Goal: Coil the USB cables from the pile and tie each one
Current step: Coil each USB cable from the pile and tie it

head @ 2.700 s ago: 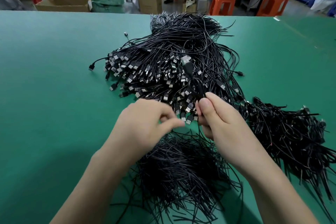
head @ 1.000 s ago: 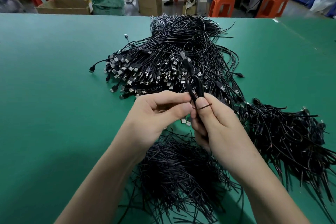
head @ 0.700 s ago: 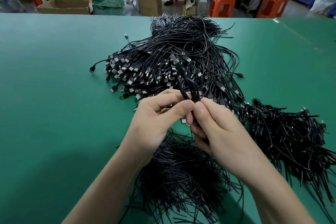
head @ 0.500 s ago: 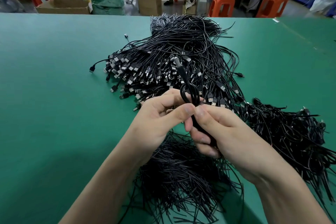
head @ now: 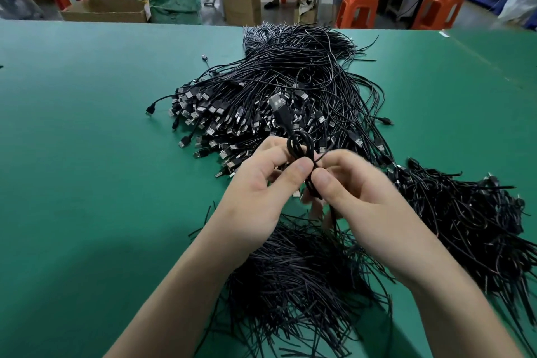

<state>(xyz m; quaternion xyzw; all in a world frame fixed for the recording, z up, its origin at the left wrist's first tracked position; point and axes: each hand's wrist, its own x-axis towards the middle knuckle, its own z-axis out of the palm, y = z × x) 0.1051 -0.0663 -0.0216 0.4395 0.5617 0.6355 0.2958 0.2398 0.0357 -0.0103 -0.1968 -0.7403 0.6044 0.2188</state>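
Thumbs and forefingers curled, your left hand (head: 261, 183) and right hand (head: 357, 197) pinch the coiled cable (head: 299, 148), its plug pointing away above the pile (head: 276, 90) on the green table (head: 87, 154), with orange stools (head: 357, 11) and cardboard boxes (head: 104, 10) beyond.

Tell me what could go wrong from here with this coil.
The left hand and right hand only pinch the coiled cable at its middle; a slip could let the loops spring open before it is tied. Its USB plug sticks out toward the loose pile and might snag another cable there.
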